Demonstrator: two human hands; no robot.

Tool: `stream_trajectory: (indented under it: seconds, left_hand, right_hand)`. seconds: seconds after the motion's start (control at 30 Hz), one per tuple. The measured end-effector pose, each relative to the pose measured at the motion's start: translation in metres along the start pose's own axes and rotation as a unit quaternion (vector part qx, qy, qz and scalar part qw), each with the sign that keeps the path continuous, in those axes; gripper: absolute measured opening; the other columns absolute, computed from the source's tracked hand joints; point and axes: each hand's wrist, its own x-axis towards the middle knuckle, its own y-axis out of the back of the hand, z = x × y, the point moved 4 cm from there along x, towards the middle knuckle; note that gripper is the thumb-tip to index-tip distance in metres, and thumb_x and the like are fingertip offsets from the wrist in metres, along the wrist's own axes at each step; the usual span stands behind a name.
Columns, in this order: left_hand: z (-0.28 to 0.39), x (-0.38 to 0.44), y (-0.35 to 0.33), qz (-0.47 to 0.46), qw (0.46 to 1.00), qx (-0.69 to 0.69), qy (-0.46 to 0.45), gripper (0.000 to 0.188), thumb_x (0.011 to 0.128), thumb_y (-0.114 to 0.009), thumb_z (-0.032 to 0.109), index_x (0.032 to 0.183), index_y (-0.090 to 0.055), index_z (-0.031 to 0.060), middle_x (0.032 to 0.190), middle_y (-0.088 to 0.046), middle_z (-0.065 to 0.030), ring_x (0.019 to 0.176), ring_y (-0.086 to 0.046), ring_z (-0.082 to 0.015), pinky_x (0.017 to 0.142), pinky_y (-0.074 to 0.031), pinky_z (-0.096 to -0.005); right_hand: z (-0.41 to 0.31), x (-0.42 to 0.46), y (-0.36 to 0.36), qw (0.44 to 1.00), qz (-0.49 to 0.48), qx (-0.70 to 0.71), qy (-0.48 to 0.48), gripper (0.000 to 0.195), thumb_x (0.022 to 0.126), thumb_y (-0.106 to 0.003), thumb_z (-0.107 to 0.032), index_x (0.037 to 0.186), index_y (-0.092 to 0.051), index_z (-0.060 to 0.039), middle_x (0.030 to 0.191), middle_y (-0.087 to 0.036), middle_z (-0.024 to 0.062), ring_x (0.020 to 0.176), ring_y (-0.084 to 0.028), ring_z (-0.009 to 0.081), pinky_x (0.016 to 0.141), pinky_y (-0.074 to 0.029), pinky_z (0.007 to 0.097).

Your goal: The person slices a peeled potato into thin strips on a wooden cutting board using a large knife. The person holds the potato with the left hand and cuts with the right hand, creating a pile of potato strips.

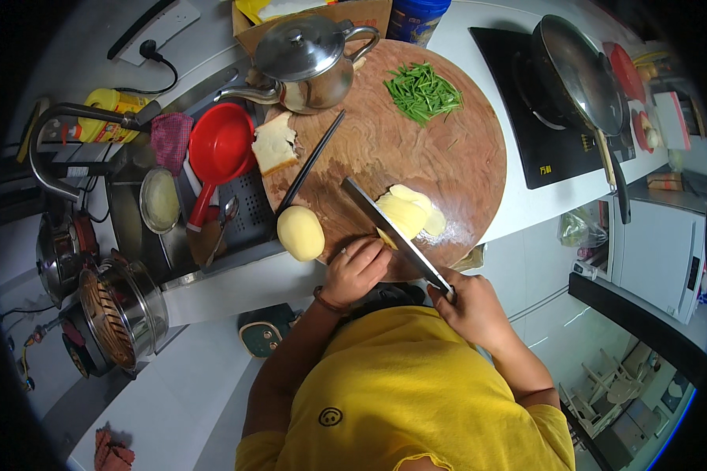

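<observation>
My right hand is closed round the handle of a kitchen knife, whose blade slants up and left over a round wooden chopping board. My left hand lies left of the blade, fingers bent against the uncut end of a peeled potato, mostly hidden. Thin potato slices overlap on the blade's right. A whole peeled potato rests at the board's left edge, by dark chopsticks. Cut green stalks form a pile near the top of the board.
A steel kettle and a bread slice stand at the board's upper left. Leftward is a sink with a red dipper and a faucet. A frying pan sits on the black cooktop at right.
</observation>
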Motion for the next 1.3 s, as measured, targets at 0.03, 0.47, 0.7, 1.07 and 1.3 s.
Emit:
stream_trajectory:
  seconds: [0.03, 0.47, 0.7, 1.07, 1.3]
  left_hand:
    - [0.000, 0.000, 0.000, -0.001, 1.000, -0.001, 0.000, 0.027, 0.072, -0.073, 0.005, 0.100, -0.068, 0.0047, 0.111, -0.063, -0.0097, 0.100, -0.061, -0.0279, 0.086, -0.051, -0.0361]
    - [0.000, 0.000, 0.000, -0.003, 1.000, 0.004, -0.001, 0.028, 0.074, -0.072, 0.006, 0.102, -0.067, 0.0063, 0.111, -0.061, -0.0087, 0.101, -0.061, -0.0270, 0.084, -0.052, -0.0348]
    - [-0.001, 0.000, -0.001, -0.002, 1.000, 0.009, -0.006, 0.029, 0.076, -0.070, 0.009, 0.105, -0.066, 0.0087, 0.112, -0.059, -0.0062, 0.102, -0.060, -0.0245, 0.081, -0.052, -0.0318]
    - [-0.001, 0.001, -0.001, 0.000, 1.000, 0.021, -0.005, 0.025, 0.078, -0.068, 0.010, 0.103, -0.067, 0.0092, 0.110, -0.061, -0.0048, 0.100, -0.061, -0.0225, 0.079, -0.053, -0.0298]
    - [-0.001, 0.003, 0.000, 0.003, 1.000, 0.024, -0.007, 0.025, 0.077, -0.067, 0.010, 0.102, -0.067, 0.0088, 0.110, -0.062, -0.0047, 0.099, -0.062, -0.0224, 0.078, -0.054, -0.0295]
  right_hand:
    - [-0.001, 0.000, 0.000, 1.000, 0.002, -0.006, 0.004, 0.028, 0.085, -0.065, -0.012, 0.111, -0.063, -0.0005, 0.059, -0.057, 0.0195, 0.050, -0.059, 0.0330, 0.051, -0.046, 0.0372]
    - [-0.005, 0.005, 0.003, 0.999, -0.027, -0.013, -0.043, 0.015, 0.083, -0.064, -0.013, 0.092, -0.062, -0.0009, 0.069, -0.064, 0.0195, 0.069, -0.062, 0.0398, 0.063, -0.050, 0.0450]
    - [-0.005, 0.011, 0.004, 0.998, -0.042, -0.034, -0.040, 0.015, 0.082, -0.064, -0.012, 0.091, -0.062, -0.0004, 0.068, -0.064, 0.0185, 0.068, -0.063, 0.0385, 0.063, -0.051, 0.0447]
    - [-0.015, 0.024, 0.006, 0.999, -0.022, -0.025, 0.023, 0.027, 0.083, -0.064, -0.012, 0.108, -0.064, -0.0019, 0.064, -0.060, 0.0199, 0.058, -0.060, 0.0363, 0.056, -0.048, 0.0408]
    - [-0.006, 0.031, 0.001, 0.997, -0.033, -0.055, 0.035, 0.028, 0.083, -0.064, -0.012, 0.110, -0.064, -0.0028, 0.065, -0.060, 0.0203, 0.060, -0.061, 0.0366, 0.057, -0.048, 0.0419]
